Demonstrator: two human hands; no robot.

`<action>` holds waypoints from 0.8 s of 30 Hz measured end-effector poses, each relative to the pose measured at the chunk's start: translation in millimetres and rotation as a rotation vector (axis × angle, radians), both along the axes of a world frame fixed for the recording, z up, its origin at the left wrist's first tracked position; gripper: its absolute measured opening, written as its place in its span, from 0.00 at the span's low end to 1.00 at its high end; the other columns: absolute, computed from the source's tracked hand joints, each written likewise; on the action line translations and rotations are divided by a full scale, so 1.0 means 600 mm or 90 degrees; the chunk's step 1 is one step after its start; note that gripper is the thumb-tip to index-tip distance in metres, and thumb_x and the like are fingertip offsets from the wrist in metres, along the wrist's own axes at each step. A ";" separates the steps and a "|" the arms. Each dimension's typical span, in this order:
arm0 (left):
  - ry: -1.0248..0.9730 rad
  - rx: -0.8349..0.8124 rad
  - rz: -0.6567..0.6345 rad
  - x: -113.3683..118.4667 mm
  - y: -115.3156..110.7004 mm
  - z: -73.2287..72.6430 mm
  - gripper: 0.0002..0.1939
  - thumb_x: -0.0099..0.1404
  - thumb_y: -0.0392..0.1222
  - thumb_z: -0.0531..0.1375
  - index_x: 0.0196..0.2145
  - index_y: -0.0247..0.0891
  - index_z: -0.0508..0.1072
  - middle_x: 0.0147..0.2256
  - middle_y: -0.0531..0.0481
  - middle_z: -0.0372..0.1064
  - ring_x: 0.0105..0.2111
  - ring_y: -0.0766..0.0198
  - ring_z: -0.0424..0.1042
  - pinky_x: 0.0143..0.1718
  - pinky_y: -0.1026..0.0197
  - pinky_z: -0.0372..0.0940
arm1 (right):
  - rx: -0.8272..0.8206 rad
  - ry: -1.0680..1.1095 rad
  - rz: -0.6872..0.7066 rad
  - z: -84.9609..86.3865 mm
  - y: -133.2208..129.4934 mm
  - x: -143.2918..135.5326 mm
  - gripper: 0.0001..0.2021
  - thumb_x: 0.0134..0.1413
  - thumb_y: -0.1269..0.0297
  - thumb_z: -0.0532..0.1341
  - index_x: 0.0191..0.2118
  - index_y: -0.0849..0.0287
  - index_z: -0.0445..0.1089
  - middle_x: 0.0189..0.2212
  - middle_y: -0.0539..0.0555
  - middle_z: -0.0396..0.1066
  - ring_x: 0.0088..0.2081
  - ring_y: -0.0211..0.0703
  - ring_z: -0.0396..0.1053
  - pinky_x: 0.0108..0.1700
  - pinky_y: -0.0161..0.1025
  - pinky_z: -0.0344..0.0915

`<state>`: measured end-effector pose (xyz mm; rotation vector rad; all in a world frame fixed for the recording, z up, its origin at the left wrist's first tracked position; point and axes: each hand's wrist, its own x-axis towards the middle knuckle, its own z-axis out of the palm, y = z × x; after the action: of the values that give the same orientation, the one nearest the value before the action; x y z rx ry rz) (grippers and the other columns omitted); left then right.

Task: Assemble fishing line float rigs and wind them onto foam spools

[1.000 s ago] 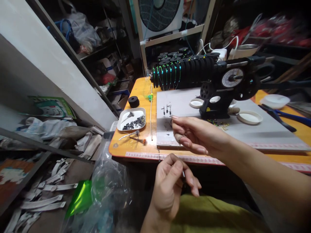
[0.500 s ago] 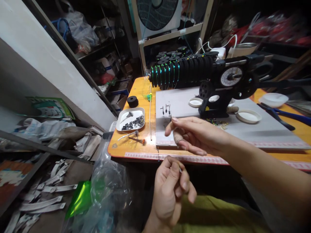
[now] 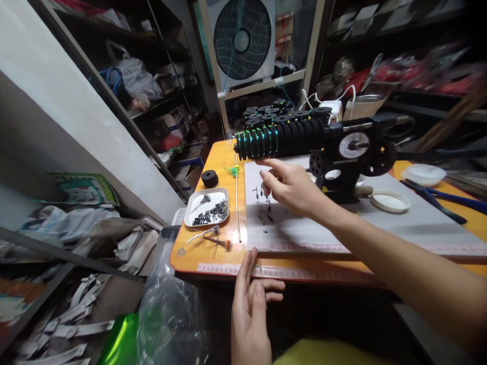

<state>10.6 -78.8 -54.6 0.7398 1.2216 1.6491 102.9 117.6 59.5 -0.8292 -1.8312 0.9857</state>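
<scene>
Behind the hands, crowded dark shelving [image 3: 171,121] and, straight ahead, a box fan [image 3: 242,40]; under the right forearm, an orange table [image 3: 224,157] with a pale board [image 3: 342,228] on top. Just ahead of the right hand [image 3: 291,187], close to its index fingertip, a row of black spools [image 3: 300,137], some wrapped with green-blue thread [image 3: 257,143], on a black stand [image 3: 337,177] farther right.

Reaches toward the underside of the row with the right index finger stretched out and the thumb bent in below; cannot tell whether touching, or whether pinching anything fine. Nearer the body, at the front edge, holds the left hand [image 3: 249,309] unfolded and flat, with nothing visible in it.

Below the right fingers, on the board, a few small black pieces [image 3: 269,205]; left of them, a white tray [image 3: 218,196] with more dark bits.

Could snag a strand with that fingertip and pull the wrapping slack, given such tight spacing and such thin line. Could sweep the small black pieces out of place by dropping the right hand too low. Might jolt the board with the left fingertips, so near its corner, and scatter the loose bits. Could also lose something tiny past the front edge, with only dark space below the left hand.
</scene>
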 end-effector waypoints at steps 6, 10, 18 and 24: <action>0.232 -0.087 0.068 -0.006 -0.019 0.004 0.27 0.69 0.43 0.60 0.65 0.47 0.63 0.59 0.39 0.69 0.43 0.55 0.76 0.41 0.58 0.71 | -0.106 -0.001 0.076 -0.010 0.014 -0.008 0.10 0.58 0.63 0.63 0.27 0.62 0.71 0.16 0.48 0.66 0.16 0.30 0.57 0.18 0.31 0.52; 0.358 -0.087 0.138 -0.011 -0.025 0.035 0.24 0.66 0.39 0.64 0.59 0.51 0.72 0.48 0.44 0.77 0.31 0.59 0.75 0.40 0.60 0.67 | -0.201 0.037 0.142 0.000 -0.012 0.023 0.17 0.61 0.54 0.61 0.27 0.62 0.70 0.17 0.48 0.66 0.14 0.27 0.54 0.16 0.28 0.48; 0.337 0.137 -0.001 -0.006 0.069 0.112 0.17 0.71 0.38 0.58 0.56 0.45 0.74 0.55 0.44 0.70 0.54 0.53 0.67 0.58 0.56 0.56 | -0.377 0.107 0.254 0.029 -0.058 0.068 0.16 0.56 0.54 0.65 0.31 0.65 0.72 0.16 0.49 0.66 0.12 0.25 0.47 0.13 0.26 0.39; 0.323 0.149 -0.114 0.016 0.130 0.118 0.14 0.74 0.47 0.53 0.38 0.39 0.75 0.37 0.47 0.71 0.41 0.57 0.69 0.46 0.58 0.60 | -0.452 0.156 0.291 0.034 -0.060 0.076 0.12 0.56 0.59 0.64 0.31 0.65 0.72 0.16 0.48 0.66 0.11 0.24 0.47 0.12 0.24 0.41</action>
<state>20.0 -0.9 16.1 1.4374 1.2651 1.5161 148.4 81.5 80.0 -0.6476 -1.4803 2.0043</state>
